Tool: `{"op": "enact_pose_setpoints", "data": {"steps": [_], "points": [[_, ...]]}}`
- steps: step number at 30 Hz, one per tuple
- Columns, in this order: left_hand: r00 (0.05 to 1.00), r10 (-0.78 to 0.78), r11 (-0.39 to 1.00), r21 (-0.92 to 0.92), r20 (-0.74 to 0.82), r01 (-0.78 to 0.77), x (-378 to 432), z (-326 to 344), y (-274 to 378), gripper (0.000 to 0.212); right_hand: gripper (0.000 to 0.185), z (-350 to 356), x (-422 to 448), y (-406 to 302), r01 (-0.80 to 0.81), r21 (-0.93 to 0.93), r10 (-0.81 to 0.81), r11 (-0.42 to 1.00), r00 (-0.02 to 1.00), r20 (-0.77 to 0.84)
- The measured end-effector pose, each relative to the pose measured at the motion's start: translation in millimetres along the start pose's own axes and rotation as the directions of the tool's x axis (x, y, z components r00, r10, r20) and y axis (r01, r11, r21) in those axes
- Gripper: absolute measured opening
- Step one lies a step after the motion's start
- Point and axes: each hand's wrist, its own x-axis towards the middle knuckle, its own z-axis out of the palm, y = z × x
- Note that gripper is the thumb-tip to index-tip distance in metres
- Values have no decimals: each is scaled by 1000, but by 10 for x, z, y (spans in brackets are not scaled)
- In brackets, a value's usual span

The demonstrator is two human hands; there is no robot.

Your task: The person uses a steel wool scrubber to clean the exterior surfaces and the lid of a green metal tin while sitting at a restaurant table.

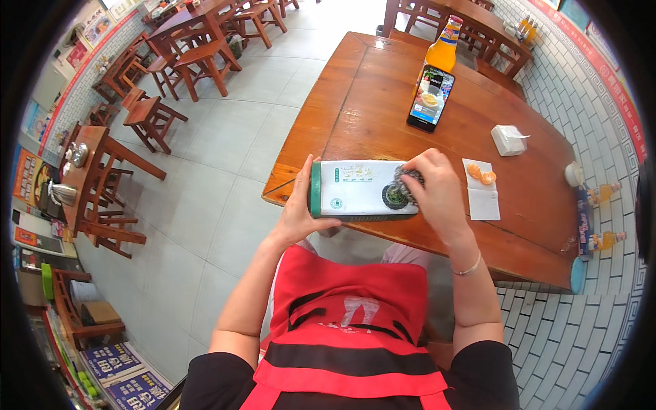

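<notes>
My left hand [295, 209] grips the green-lidded end of a white rectangular canister [353, 196], held on its side above the near edge of the table. Thumb and fingers span the end from its near side to its far side. Pressed between my right hand's [438, 189] fingers and the canister's other end is a grey steel-wool scrubber [405, 182]. It partly covers a round dark print on the white face. The canister also bears green writing. Beneath my arms lies a red apron [353, 287] with black bands.
On the wooden table [353, 118], a smartphone [431, 100] leans against an orange soda bottle [445, 48]. To the right are a tissue pack [509, 140], a paper napkin [483, 202] with peeled mandarin pieces [482, 174], and a white cup [573, 174]. Wooden stools [154, 120] stand to the left.
</notes>
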Motion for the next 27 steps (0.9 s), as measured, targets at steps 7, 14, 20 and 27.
{"op": "enact_pose_setpoints", "data": {"steps": [7, 14, 20, 27], "points": [[995, 75, 993, 99, -68, -68, 28, 46, -16, 145, 16, 695, 69, -505, 215, -119, -207, 969, 975, 75], [993, 99, 985, 149, -67, -88, 18, 34, -22, 140, 14, 492, 239, 1, -38, -353, -8, 935, 992, -126], [991, 112, 990, 90, -76, -105, 20, 50, -44, 137, 15, 769, 21, -502, 134, -108, -136, 985, 991, -13], [987, 126, 983, 146, -97, -111, 32, 66, -31, 136, 12, 71, 182, 290, -94, -180, 64, 979, 984, -166]]}}
